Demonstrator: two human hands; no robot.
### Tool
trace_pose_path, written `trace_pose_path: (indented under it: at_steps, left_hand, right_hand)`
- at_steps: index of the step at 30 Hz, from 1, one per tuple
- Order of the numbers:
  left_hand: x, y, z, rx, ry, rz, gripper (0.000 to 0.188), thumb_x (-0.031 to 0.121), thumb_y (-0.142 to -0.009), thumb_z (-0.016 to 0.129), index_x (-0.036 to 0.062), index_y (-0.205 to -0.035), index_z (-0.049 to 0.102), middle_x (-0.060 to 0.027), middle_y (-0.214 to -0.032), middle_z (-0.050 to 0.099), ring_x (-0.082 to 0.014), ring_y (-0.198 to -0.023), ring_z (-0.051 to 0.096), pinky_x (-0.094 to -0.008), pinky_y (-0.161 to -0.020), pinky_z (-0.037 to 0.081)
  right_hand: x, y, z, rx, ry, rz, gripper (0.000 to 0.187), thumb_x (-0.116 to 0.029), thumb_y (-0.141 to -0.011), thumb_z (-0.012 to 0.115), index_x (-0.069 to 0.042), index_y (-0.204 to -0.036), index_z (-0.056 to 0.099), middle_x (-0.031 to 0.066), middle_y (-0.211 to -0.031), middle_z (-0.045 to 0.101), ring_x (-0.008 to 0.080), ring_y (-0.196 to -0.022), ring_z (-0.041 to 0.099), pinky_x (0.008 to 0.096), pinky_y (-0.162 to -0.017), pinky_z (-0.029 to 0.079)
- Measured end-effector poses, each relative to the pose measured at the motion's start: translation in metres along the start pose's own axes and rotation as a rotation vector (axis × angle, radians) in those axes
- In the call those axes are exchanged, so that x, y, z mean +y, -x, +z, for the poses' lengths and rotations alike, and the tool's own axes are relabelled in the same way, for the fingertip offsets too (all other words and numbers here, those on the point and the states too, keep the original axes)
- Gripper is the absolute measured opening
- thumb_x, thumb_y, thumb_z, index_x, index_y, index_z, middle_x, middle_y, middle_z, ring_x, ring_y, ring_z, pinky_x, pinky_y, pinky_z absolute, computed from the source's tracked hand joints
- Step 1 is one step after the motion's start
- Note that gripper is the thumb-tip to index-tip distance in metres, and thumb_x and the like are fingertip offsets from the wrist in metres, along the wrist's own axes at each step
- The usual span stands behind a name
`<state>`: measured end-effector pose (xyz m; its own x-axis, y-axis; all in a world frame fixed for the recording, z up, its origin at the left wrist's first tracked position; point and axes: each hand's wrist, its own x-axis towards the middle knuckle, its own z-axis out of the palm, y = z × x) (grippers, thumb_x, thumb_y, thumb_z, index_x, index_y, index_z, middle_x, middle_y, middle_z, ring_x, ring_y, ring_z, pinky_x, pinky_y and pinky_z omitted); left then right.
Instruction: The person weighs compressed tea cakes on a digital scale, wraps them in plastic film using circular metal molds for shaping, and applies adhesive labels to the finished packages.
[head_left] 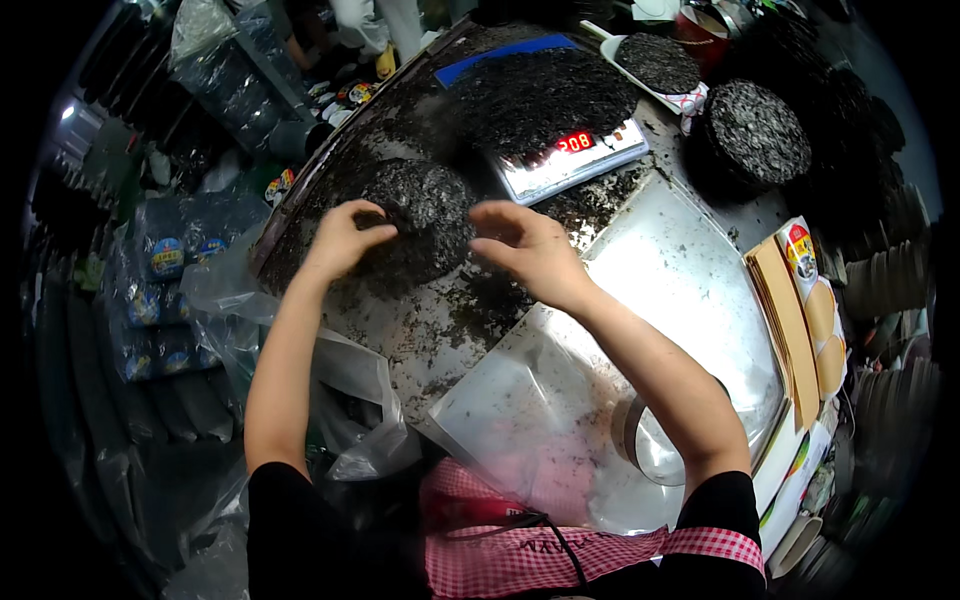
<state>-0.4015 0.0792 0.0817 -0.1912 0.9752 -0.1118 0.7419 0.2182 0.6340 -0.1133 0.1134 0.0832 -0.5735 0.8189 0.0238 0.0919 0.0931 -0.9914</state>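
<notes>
A round, dark cake of what looks like dried seaweed point(425, 190) lies on the messy worktop in front of me, its near part blurred. My left hand point(345, 238) is at its left edge, thumb and curled fingers apart. On the opposite edge, my right hand point(532, 248) has its thumb and fingers spread, fingertips close to the flakes. Neither hand visibly grips the cake; whether the fingertips touch it is hard to see. Beyond my right hand stands a white digital scale point(585, 165) with a lit red display, a larger dark seaweed heap point(545, 95) covering most of its top.
Farther right are a seaweed disc point(657, 62) on a white tray and a thick round stack point(757, 132). A pale sheet point(690, 260) covers the near right worktop, with a metal ring point(635, 435) by my forearm. Clear plastic bags point(365, 400) hang at the left edge.
</notes>
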Motion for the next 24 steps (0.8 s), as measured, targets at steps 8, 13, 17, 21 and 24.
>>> trace_pose_path:
  at_steps: [8,13,17,21,24]
  left_hand:
    - [0.076,0.037,0.025,0.006,0.827,0.140,0.021,0.001,-0.084,0.069,0.0042,-0.103,0.060,-0.0008,-0.097,0.064,-0.0093,-0.092,0.059,-0.0268,-0.083,0.049]
    - [0.069,0.033,0.048,-0.037,1.137,0.137,0.023,-0.004,-0.089,0.057,0.0038,-0.110,0.058,-0.0044,-0.099,0.064,-0.0118,-0.090,0.062,-0.0264,-0.079,0.052]
    - [0.082,0.033,0.059,0.013,1.597,-0.125,0.020,0.001,-0.093,0.054,0.0056,-0.112,0.054,-0.0082,-0.108,0.061,-0.0174,-0.100,0.060,-0.0312,-0.087,0.049]
    - [0.051,0.025,0.055,0.148,1.208,-0.029,0.035,0.005,-0.090,0.060,0.0053,-0.123,0.047,-0.0112,-0.112,0.059,-0.0192,-0.100,0.058,-0.0328,-0.090,0.046]
    - [0.039,0.018,0.062,0.155,0.581,-0.182,0.055,0.007,-0.086,0.064,0.0063,-0.132,0.035,-0.0125,-0.115,0.057,-0.0213,-0.099,0.057,-0.0371,-0.090,0.046]
  right_hand:
    - [-0.019,-0.012,0.021,0.064,-0.159,0.024,0.040,-0.010,-0.084,0.071,-0.001,-0.120,0.057,0.0117,-0.107,0.068,0.0103,-0.085,0.064,0.0272,-0.072,0.052]
    - [-0.028,-0.008,0.018,0.248,0.764,-0.621,0.031,0.006,-0.072,0.061,0.001,-0.103,0.066,0.0165,-0.086,0.070,0.0314,-0.078,0.069,0.0321,-0.068,0.053]
    - [-0.023,-0.036,0.017,0.394,0.230,-0.331,0.024,0.000,-0.080,0.068,-0.003,-0.104,0.070,0.0109,-0.091,0.073,0.0175,-0.079,0.070,0.0265,-0.069,0.052]
    - [-0.058,-0.080,-0.041,0.771,0.968,-0.970,0.035,-0.002,-0.076,0.067,-0.012,-0.109,0.070,0.0045,-0.104,0.071,0.0248,-0.098,0.068,0.0347,-0.086,0.053]
    - [-0.024,-0.110,-0.076,0.287,1.494,-0.603,0.079,-0.005,-0.072,0.069,-0.015,-0.144,0.038,0.0088,-0.143,0.047,0.0264,-0.135,0.041,0.0577,-0.112,0.022]
